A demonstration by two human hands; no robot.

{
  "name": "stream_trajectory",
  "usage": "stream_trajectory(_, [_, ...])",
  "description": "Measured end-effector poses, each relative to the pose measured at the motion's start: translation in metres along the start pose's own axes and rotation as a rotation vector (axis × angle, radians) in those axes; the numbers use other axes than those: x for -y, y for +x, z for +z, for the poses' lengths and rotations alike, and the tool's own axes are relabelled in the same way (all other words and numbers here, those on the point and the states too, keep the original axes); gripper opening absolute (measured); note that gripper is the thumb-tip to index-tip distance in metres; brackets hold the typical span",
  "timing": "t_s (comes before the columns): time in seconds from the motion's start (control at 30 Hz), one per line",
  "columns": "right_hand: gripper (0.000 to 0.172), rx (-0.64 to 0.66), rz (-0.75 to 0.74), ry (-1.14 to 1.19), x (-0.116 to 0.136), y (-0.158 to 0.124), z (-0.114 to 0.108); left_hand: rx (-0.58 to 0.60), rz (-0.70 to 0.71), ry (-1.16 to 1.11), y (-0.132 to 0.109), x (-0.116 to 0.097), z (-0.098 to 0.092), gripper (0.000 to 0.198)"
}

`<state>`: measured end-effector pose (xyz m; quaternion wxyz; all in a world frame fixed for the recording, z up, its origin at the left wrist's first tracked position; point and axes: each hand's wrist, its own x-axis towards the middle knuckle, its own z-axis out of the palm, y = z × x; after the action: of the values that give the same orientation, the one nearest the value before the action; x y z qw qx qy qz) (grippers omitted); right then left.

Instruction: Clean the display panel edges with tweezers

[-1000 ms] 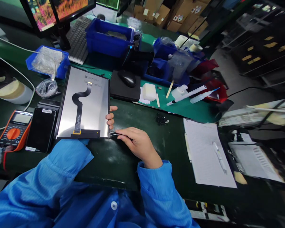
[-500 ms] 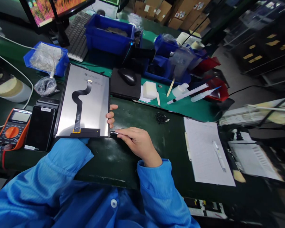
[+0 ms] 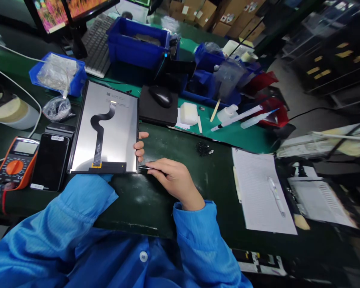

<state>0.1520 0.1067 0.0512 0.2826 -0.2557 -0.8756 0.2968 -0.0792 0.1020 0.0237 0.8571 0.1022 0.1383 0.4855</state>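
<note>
A tablet display panel (image 3: pixel 120 132) with a silver back lies tilted over my left hand (image 3: pixel 140 147). That hand is wrapped under it, its fingertips curling round the right edge, while the palm is hidden beneath. A black ribbon cable (image 3: pixel 99 138) snakes down the panel's back to a gold-edged connector near the bottom. In the pinched fingers of my right hand (image 3: pixel 174 176) is a pair of slim metal tweezers (image 3: pixel 144 167). Their tip meets the panel's lower right edge; whether it grips anything there is too small to tell.
Left of the panel lie a black smartphone (image 3: pixel 50 162) and an orange multimeter (image 3: pixel 15 164). Behind stand blue bins (image 3: pixel 138 48) and a mouse (image 3: pixel 160 97). Black scraps (image 3: pixel 204 149) and a lined paper sheet (image 3: pixel 261 192) with a pen (image 3: pixel 276 197) lie to the right.
Almost nothing differs. My right hand and the tweezers have shifted very slightly at the panel's lower right edge; the panel and my left hand stay in place.
</note>
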Motion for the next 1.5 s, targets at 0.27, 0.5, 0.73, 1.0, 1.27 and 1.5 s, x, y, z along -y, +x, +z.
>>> stream_trajectory(0.27, [0.014,-0.030,-0.019,-0.049,0.000,-0.001,0.002,-0.017,0.011,-0.004,-0.001,0.001,0.004,0.057])
stream_trajectory(0.5, [0.019,0.005,0.016,-0.035,0.001,-0.002,0.001,-0.067,0.004,0.035,0.003,0.000,0.007,0.057])
stream_trajectory(0.73, [0.020,0.074,0.017,-0.077,0.002,-0.002,-0.002,-0.079,0.000,0.019,0.002,0.000,0.008,0.050])
stream_trajectory(1.0, [0.021,0.137,0.081,-0.054,0.004,-0.001,-0.003,0.012,-0.004,-0.017,-0.002,0.001,0.005,0.047])
stream_trajectory(1.27, [0.013,0.073,0.073,0.016,0.004,-0.001,-0.001,0.002,0.020,0.000,-0.001,0.002,0.005,0.051])
stream_trajectory(1.5, [0.022,0.132,0.054,-0.044,0.003,0.000,-0.002,-0.074,0.009,0.019,-0.002,0.002,0.014,0.045])
